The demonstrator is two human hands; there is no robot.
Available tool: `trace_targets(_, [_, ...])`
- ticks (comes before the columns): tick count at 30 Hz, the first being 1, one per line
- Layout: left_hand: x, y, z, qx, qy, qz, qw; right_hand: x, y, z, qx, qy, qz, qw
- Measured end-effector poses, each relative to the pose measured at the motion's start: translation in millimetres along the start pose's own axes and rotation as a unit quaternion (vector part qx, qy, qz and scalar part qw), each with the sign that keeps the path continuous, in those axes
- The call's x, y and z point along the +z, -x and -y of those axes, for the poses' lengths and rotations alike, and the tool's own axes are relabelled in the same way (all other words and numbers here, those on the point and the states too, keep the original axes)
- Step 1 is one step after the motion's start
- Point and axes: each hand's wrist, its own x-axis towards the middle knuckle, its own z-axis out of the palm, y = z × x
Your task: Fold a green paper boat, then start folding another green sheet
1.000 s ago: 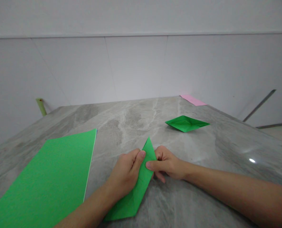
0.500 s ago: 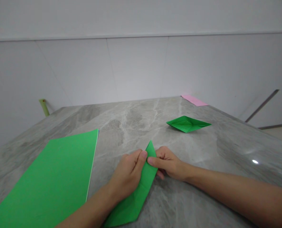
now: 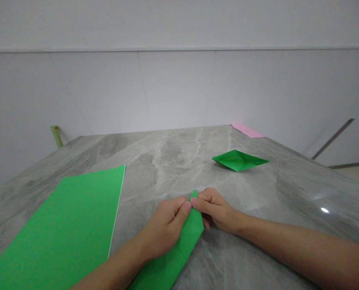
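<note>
Between my hands is a folded sheet of green paper (image 3: pixel 183 241), its pointed tip facing away from me and its lower end running out of the frame. My left hand (image 3: pixel 167 225) pinches its left edge near the tip, thumb on top. From the other side my right hand (image 3: pixel 214 207) grips the same tip, with the thumb pressed on the paper close to the left thumb. The fingers under the paper are partly hidden. Farther off to the right lies a folded green paper boat (image 3: pixel 239 160), apart from both hands.
A stack of green paper (image 3: pixel 67 225) lies on the left of the grey marbled table (image 3: pixel 173 153). At the far right corner rests a pink sheet of paper (image 3: pixel 248 130). A white wall (image 3: pixel 176 88) stands behind the table.
Both thumbs have come closer together at the tip of the folded paper. The tip sits slightly lower in view, and less of it shows above my fingers.
</note>
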Motion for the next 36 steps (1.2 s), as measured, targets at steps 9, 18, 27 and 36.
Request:
trace_targets(9, [-1.4,-2.7,7.7,-0.055,-0.004,-0.006,0.998,3.8,2.5,8.4,-0.016,0.078,-0.104,0.991])
trace_targets(18, [-2.4,-4.0,10.7,-0.072,-0.005,-0.004,0.997,4.8,2.9,9.2,-0.013,0.055,-0.151,0.987])
trace_targets(27, [-3.4,-2.4,8.5,-0.045,-0.028,-0.033,0.998,1.5,0.1,4.4,0.016,0.01,-0.071,0.997])
trace_targets(36, [-4.9,-4.7,9.6,-0.082,0.055,-0.017,0.995,-0.2,-2.0,3.1,0.015,0.03,-0.109,0.993])
